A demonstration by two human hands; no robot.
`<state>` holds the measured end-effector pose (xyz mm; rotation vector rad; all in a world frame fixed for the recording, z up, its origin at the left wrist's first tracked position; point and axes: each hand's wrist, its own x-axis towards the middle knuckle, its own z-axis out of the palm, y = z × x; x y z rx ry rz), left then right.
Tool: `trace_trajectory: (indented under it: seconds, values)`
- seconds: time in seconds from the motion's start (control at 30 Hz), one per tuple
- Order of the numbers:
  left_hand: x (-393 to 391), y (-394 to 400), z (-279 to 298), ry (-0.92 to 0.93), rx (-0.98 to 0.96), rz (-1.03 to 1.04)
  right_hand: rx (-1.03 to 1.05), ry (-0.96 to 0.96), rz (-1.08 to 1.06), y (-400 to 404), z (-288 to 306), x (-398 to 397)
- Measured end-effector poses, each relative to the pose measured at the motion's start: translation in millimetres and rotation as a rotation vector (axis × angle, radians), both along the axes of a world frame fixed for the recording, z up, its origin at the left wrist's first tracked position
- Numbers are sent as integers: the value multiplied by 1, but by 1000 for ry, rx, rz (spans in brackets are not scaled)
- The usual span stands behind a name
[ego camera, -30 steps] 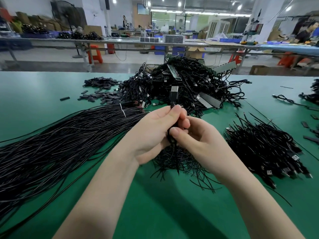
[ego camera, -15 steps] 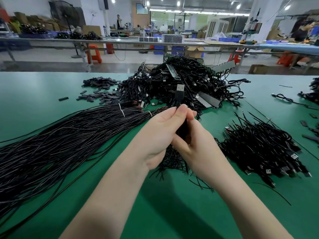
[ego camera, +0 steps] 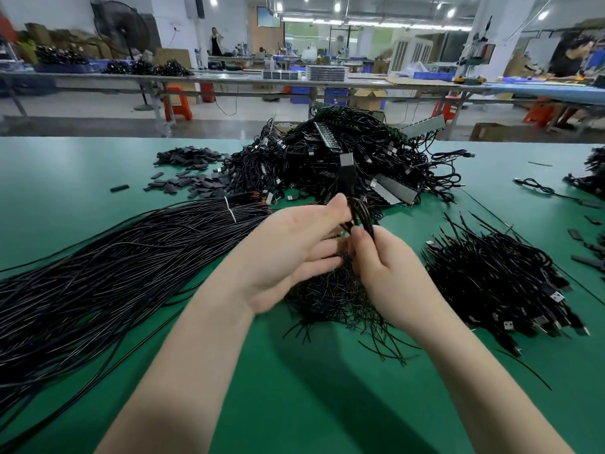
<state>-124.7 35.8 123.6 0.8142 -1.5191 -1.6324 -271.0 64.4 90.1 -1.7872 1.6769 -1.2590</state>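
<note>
Now the left hand (ego camera: 294, 253) and right hand (ego camera: 389, 276) are both pinching a looped black cable (ego camera: 358, 213) above the desk (ego camera: 327, 404); they're hiding its lower end, blur smearing the grip.

Both bare forearms are stretched forward and drawn together. The left hand (ego camera: 294, 253) is turned palm inward, its upper fingertips pinched on a black cable (ego camera: 359, 213), the lower fingers left loose. The right hand (ego camera: 386, 273) is curled round the cable just below.
</note>
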Motion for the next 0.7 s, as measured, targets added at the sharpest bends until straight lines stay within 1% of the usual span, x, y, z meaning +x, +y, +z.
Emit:
trace_trajectory:
  seconds: [0.03, 0.07, 0.13, 0.17, 0.2, 0.23, 0.27, 0.33, 0.43, 0.5, 0.6, 0.7]
  values:
    - [3, -1, 1, -73, -58, 55, 53, -77, 10, -3, -1, -3]
    - [5, -2, -1, -182, -191, 156, 119, -156, 27, -6, -2, -6]
    - [8, -4, -1, -461, -605, 377, 295, -344, 144, -7, -2, -13]
    - [9, -4, -1, -613, -824, 398, 393, -423, 235, -7, -3, -17]
    - [8, -6, -2, -754, -1005, 328, 479, -456, 320, -6, -3, -21]
    - [6, -6, -2, -884, -1125, 210, 540, -427, 383, -5, -3, -26]
    - [2, -6, -4, -983, -1200, 97, 578, -358, 432, -5, -4, -31]
    - [-8, -6, -12, -1117, -1232, -35, 635, -235, 508, -4, -7, -38]
    - [-20, -2, -18, -1227, -1132, -72, 703, -150, 566, -4, -12, -44]
    - [-23, -2, -21, -1246, -1020, -84, 738, -129, 573, -5, -15, -46]
    - [-22, -3, -26, -1230, -872, -169, 800, -78, 607, -7, -18, -49]
    - [-21, -3, -31, -1194, -824, -199, 811, -17, 639, -7, -21, -49]
